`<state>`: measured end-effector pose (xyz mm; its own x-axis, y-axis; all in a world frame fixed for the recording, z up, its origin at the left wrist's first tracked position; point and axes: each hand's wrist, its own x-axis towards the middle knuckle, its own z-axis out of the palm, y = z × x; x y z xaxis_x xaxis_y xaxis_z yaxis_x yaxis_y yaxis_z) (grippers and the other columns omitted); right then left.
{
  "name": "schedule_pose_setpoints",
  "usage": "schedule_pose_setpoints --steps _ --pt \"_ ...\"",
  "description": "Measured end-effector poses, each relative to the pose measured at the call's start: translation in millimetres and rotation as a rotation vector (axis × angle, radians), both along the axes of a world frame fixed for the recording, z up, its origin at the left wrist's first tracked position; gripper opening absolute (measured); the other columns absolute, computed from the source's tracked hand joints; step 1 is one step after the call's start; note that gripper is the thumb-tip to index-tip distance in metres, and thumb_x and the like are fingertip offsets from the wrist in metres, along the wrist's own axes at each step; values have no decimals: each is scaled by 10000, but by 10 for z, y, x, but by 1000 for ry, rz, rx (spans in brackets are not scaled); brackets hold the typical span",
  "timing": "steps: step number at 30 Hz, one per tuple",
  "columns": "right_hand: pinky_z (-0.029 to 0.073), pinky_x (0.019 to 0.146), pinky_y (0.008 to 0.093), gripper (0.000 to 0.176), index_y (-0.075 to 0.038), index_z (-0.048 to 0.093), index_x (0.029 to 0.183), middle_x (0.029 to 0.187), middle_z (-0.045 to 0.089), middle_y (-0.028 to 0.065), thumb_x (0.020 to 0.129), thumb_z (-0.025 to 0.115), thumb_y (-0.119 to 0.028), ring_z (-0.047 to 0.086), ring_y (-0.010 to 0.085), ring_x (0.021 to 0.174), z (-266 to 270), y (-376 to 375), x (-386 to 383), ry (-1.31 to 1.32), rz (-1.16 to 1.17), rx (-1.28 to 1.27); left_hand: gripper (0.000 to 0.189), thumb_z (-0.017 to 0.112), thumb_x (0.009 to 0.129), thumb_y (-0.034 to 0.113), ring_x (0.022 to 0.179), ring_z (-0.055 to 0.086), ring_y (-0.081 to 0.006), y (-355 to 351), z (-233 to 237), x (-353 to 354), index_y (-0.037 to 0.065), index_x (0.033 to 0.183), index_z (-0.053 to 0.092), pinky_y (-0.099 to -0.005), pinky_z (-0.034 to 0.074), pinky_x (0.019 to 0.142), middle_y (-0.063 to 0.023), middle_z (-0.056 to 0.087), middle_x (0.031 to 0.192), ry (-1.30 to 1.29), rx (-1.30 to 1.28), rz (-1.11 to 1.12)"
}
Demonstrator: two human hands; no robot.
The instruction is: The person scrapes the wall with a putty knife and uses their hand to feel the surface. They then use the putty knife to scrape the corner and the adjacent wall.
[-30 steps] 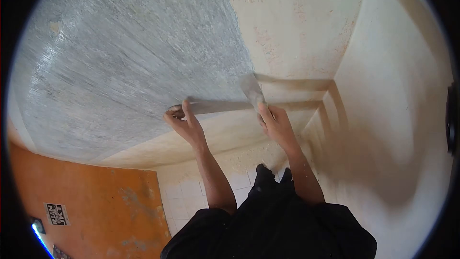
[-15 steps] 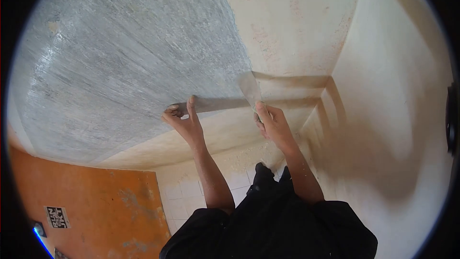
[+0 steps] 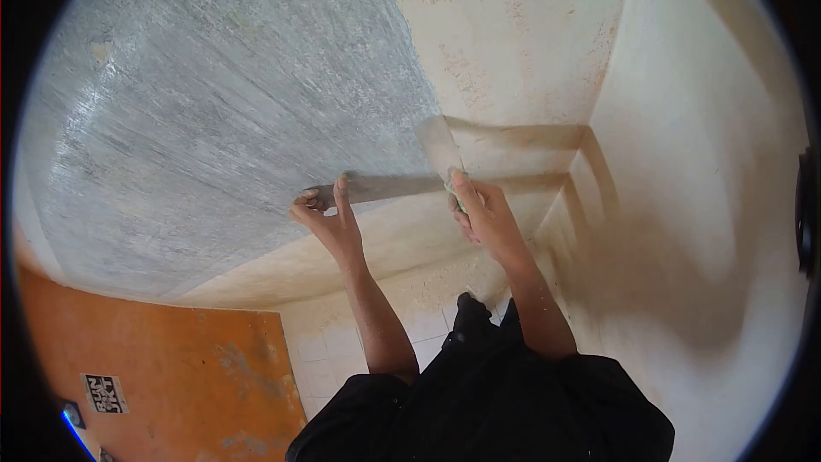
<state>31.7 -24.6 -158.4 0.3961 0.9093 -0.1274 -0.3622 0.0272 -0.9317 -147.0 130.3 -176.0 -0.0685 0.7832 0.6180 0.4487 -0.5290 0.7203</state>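
Rough grey plaster [image 3: 214, 103] is covering the wall's left part, and the bare cream wall [image 3: 513, 34] is running right into a corner. The left hand [image 3: 329, 221] is pinching one end of a long blade [image 3: 389, 187] lying on the wall. The right hand [image 3: 483, 218] is clenching a putty knife [image 3: 440, 150] pressed flat above it, its handle mostly hidden in the grip. An orange panel [image 3: 162, 376] is getting cut off beside the tiled floor [image 3: 329, 346].

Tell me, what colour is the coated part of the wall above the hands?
Streaky grey coated wall area, beside bare cream plaster; head view.
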Motion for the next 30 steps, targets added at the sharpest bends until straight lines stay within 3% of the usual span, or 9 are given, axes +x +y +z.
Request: schedule_pose_setpoints --steps 14,19,23,30 --pt "291 416 226 588 -58 535 684 538 406 -47 975 516 -568 379 45 437 420 88 144 -114 7 104 500 726 902 400 911 370 -171 -15 12 3 28 1049 425 -362 378 826 -81 371 1012 24 6 -1" --pt "283 407 217 574 -63 539 704 526 396 -53 979 508 -566 367 37 428 255 94 137 -103 13 78 487 718 909 393 899 355 -175 -7 18 -8 31 1052 425 -355 368 821 -80 365 1003 85 25 16" --pt "293 425 223 579 -56 543 673 536 411 -47 982 520 -545 381 43 448 629 139 183 -117 17 92 479 709 916 390 896 351 -176 -1 -10 -9 31 1058 426 -357 367 818 -81 365 1005 49 28 -8" --pt "320 455 241 565 -43 541 658 551 446 -29 997 524 -495 399 51 487 359 167 76 -174 -111 88 454 676 940 385 909 356 -177 -5 -23 -15 27 1069 428 -367 359 836 -87 365 1015 25 11 -19"
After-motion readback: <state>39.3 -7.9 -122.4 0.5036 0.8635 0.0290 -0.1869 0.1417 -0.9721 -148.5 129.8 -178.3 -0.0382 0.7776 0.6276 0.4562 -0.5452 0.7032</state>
